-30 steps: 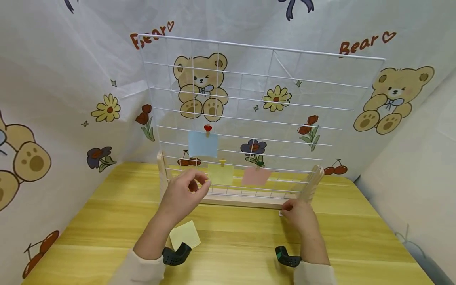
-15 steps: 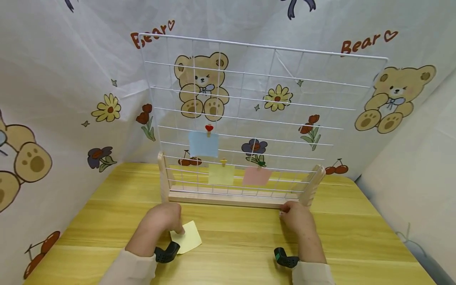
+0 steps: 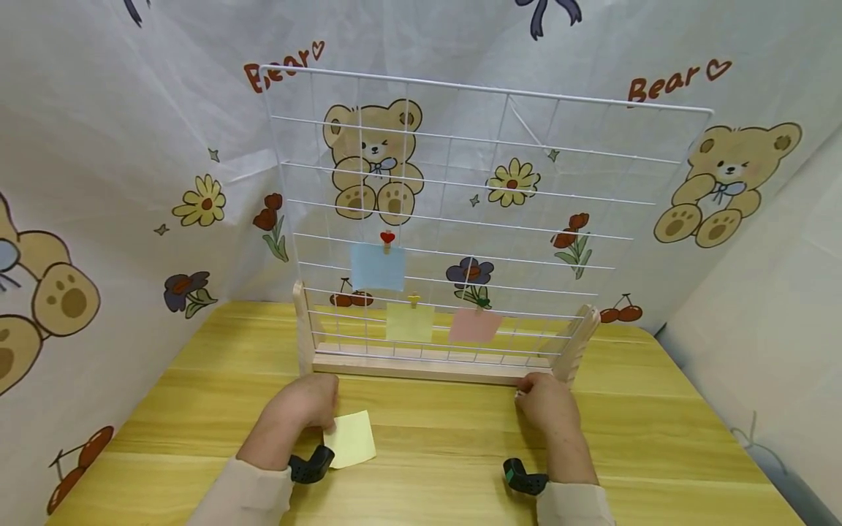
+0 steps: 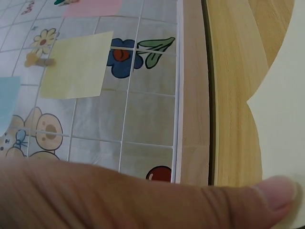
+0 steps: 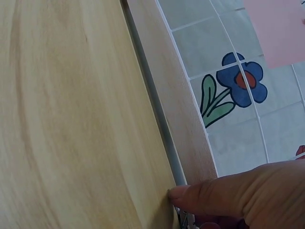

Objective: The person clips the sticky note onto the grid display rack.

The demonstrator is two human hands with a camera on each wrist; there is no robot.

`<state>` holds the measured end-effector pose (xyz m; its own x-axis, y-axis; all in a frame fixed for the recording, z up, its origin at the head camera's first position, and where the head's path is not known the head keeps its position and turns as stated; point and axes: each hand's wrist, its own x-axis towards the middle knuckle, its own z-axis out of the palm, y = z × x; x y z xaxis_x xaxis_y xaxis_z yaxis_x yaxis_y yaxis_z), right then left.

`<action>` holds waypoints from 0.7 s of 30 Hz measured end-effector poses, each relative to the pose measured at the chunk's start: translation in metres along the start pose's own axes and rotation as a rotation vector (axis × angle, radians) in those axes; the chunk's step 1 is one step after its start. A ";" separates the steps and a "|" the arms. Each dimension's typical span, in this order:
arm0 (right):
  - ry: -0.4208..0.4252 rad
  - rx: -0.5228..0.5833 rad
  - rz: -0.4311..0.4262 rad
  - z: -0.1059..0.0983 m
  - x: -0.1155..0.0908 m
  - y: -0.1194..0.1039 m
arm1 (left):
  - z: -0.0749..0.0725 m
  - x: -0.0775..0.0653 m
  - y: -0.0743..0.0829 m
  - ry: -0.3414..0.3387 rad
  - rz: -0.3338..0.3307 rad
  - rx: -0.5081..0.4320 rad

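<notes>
A pale yellow sticky note (image 3: pixel 354 440) lies at the front left of the table. My left hand (image 3: pixel 297 410) pinches its left edge, and in the left wrist view the thumb (image 4: pixel 279 193) presses on the paper (image 4: pixel 288 109). At the right end of the rack's wooden base, my right hand (image 3: pixel 551 403) pinches a small clip, mostly hidden by the fingers; a bit of its metal (image 5: pixel 185 220) shows below the thumb in the right wrist view. On the white wire grid (image 3: pixel 487 212) hang a blue note (image 3: pixel 378 269), a yellow note (image 3: pixel 409 325) and a pink note (image 3: pixel 475 326).
A red heart clip (image 3: pixel 387 239), a yellow clip (image 3: pixel 414 299) and a green clip (image 3: pixel 483 302) pin the hanging notes. The grid stands on a wooden base (image 3: pixel 427 369) between two side supports. Behind it hangs a bear-print cloth (image 3: pixel 230 109).
My left hand came down from in front of the grid to the loose yellow note, which has since turned slightly and shifted right. The right hand stays by the base.
</notes>
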<state>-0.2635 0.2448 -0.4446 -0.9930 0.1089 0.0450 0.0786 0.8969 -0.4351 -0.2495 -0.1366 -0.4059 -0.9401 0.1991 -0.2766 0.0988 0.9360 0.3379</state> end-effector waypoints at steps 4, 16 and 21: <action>0.003 0.005 0.007 0.000 0.000 0.001 | 0.002 0.002 0.002 -0.016 -0.014 -0.017; 0.010 0.000 -0.005 0.002 0.001 0.002 | 0.007 0.002 0.006 -0.018 -0.005 -0.033; 0.003 0.010 -0.004 0.002 0.001 0.002 | 0.009 0.001 0.007 -0.015 -0.004 -0.026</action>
<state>-0.2643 0.2456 -0.4475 -0.9931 0.1063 0.0494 0.0735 0.8929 -0.4442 -0.2468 -0.1275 -0.4122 -0.9356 0.2002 -0.2908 0.0868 0.9288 0.3602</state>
